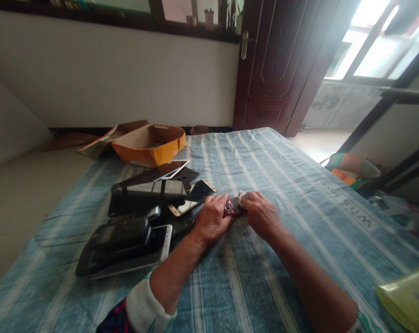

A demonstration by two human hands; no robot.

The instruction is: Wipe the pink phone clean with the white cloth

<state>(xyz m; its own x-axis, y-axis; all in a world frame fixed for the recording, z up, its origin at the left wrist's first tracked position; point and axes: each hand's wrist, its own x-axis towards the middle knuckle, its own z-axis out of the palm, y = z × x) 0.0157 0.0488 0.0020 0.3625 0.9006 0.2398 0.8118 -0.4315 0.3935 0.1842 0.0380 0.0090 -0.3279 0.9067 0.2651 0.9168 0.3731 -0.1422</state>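
Observation:
A small red phone point(232, 206) lies on the blue striped cloth point(292, 194) between my two hands. My left hand point(211, 219) is curled around its left end and holds it. My right hand point(261, 212) is closed over its right end and pinches a small white piece point(241, 197), maybe a cloth or wipe, against the phone. Both forearms reach in from the bottom edge. Just left of my left hand lies a pile of several phones and tablets point(143, 217), some stacked on each other.
An open orange cardboard box point(150, 144) sits at the far left edge of the cloth. A yellow-green packet point(409, 298) lies at the bottom right. A dark wooden door point(278, 64) and a bright window stand behind.

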